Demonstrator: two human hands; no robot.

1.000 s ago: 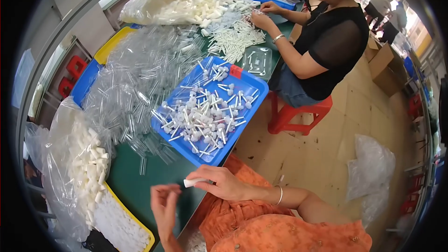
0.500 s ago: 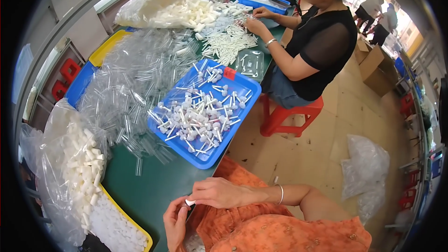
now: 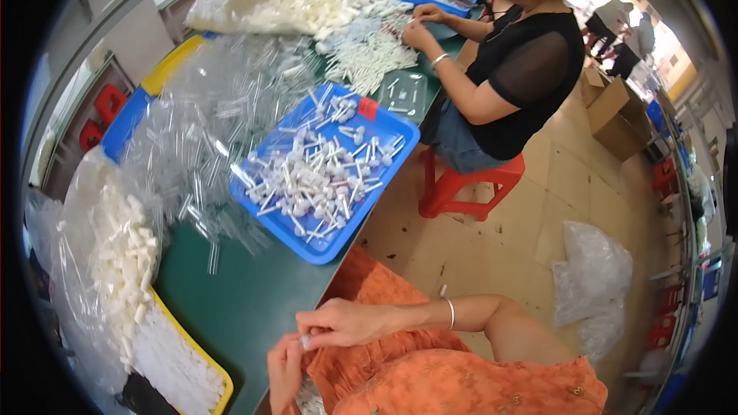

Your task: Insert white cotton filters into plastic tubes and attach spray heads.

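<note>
- Well, the right hand (image 3: 342, 324) has its thumb and fingers pinched on a small pale piece (image 3: 305, 341), low at the near edge of the green table (image 3: 231, 303), by the orange garment (image 3: 469, 376).
- The left hand (image 3: 285, 365) curls close to that piece, fingers bent; whether it grips it too, I cannot tell.
- Farther along the table sits a blue tray (image 3: 384, 124), holding a heap of knobbed white sticks (image 3: 315, 173).
- Left of it, clear tubes (image 3: 207, 111) lie in a wide, loose pile.
- On the near left, a plastic bag of white cylinders (image 3: 127, 257) lies against a yellow-rimmed tray (image 3: 228, 384) of little white bits (image 3: 181, 365).
- Beyond the blue tray, at the table's far right, a co-worker (image 3: 530, 81) in black sits on a red stool (image 3: 484, 182), both hands brought together.
</note>
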